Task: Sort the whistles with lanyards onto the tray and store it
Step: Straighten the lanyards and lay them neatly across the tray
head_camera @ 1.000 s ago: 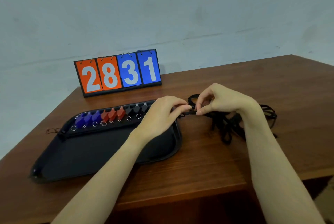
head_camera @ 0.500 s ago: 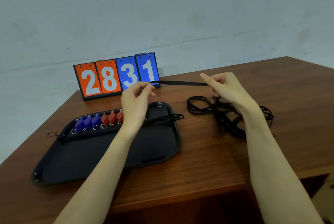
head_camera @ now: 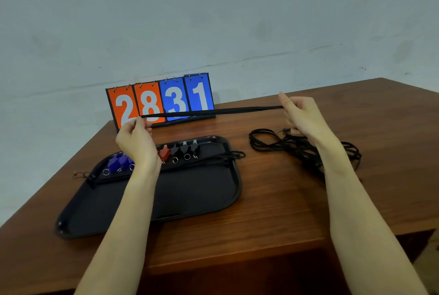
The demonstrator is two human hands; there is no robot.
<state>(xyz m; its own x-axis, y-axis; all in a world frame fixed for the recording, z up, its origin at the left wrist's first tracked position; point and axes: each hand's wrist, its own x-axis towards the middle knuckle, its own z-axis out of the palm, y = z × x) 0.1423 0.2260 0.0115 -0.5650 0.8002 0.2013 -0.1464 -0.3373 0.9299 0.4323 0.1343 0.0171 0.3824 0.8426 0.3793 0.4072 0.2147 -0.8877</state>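
L hand (head_camera: 136,139) & R hand (head_camera: 301,114) grips pinch taut lanyard (head_camera: 213,112); L wrist hides mid whistles (head_camera: 180,150).

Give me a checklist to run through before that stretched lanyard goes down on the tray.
1. Both ends held: ok. Left hand pinches one end, right hand the other.
2. Lanyard straight, no knots: ok; it runs taut between the hands.
3. Free of the lanyard pile: ok; it hangs above the table, apart from the pile.
4. Room on the tray: ok; its near half is bare.
5. Whistles lined up along the far edge: ok where seen; the left arm hides some.
6. Clip on the lanyard end: cannot tell; fingers cover both ends.
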